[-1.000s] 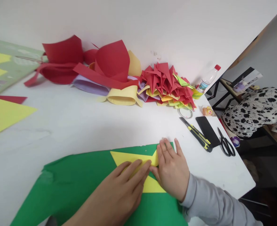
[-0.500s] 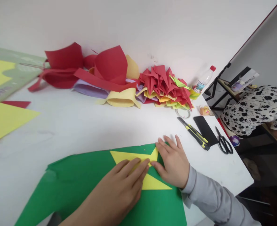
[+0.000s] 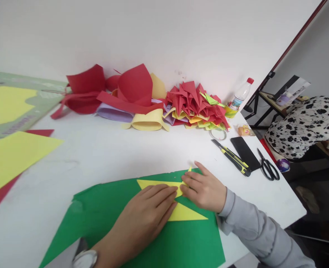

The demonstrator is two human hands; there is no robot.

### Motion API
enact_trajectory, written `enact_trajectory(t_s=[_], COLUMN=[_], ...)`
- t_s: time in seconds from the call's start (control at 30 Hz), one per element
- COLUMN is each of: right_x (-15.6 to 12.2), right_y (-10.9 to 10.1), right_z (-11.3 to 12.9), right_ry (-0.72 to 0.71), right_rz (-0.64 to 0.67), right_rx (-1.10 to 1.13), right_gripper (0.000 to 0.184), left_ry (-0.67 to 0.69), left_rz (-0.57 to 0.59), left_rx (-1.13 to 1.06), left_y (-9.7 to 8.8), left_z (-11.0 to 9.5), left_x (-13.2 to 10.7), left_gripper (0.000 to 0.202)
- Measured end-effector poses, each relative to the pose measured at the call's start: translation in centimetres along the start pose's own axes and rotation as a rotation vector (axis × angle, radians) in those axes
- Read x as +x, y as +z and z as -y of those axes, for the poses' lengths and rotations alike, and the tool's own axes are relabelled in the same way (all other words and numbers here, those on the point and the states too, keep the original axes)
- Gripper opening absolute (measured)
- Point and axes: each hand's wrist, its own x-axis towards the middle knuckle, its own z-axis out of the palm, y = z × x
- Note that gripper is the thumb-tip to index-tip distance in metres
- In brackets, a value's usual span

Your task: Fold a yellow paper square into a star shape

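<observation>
A yellow paper piece [image 3: 187, 214], partly folded into pointed shapes, lies on a large green paper sheet [image 3: 103, 208] on the white table [image 3: 103, 149]. My left hand [image 3: 146, 214] lies flat on the yellow paper, fingers stretched out and pressing it down. My right hand [image 3: 205, 190], in a grey sleeve, has its fingers curled on the yellow paper's right flap, whose tip stands up by the fingertips. A wristwatch [image 3: 84, 258] shows on my left wrist.
A heap of folded red and yellow paper shapes [image 3: 195, 104] and curled red, yellow and lilac sheets [image 3: 130, 96] lies by the wall. A utility knife [image 3: 231, 157], black phone [image 3: 245, 153], scissors [image 3: 269, 169], tape roll [image 3: 218, 134] and bottle [image 3: 241, 95] sit right. Yellow sheet [image 3: 13, 156] left. A person in flowered cloth [image 3: 304, 124] sits beyond.
My right hand went from lying flat on the paper to curling its fingers and lifting the yellow flap's tip. The left hand stays pressing. The view shifted slightly.
</observation>
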Motion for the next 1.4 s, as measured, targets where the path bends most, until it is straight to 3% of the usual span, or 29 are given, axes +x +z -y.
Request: enact_trajectory(t_s=[0.2,0.37,0.53,0.73,1.07,1.27,1.4], right_x=[0.9,1.3,1.5,1.5,1.2,1.4,1.5], right_y=[-0.3,-0.2,-0.4,-1.0,-0.7,-0.4,-0.9], right_z=[-0.1,0.2,0.0,-0.7,-0.3,-0.7,-0.6], right_ry=[-0.082,-0.1,-0.118,-0.138,-0.108,-0.109,0.056], right_rz=[-0.045,-0.136,-0.13,-0.236,-0.213,-0.22,-0.21], right_rx=[-0.044,-0.055,-0.032,-0.016,0.011,-0.013,0.096], right_gripper=[0.026,0.028,0.029,0.029,0.023,0.03,0.024], left_ry=[-0.086,-0.04,0.027,0.007,-0.052,-0.082,-0.112], left_rz=[-0.044,-0.017,-0.042,-0.052,-0.098,-0.122,-0.108], left_rx=[-0.017,0.051,0.086,0.062,0.021,0.042,0.104], left_y=[0.4,0.0,-1.0,-1.6,-1.4,-1.3,-0.8], left_z=[-0.3,-0.6,-0.7,-0.9,-0.6,-0.8,-0.5], left_x=[1.1,1.4,1.4,1.3,1.3,1.4,1.1], left_gripper=[0.037,0.037,0.032,0.03,0.025,0.028,0.032])
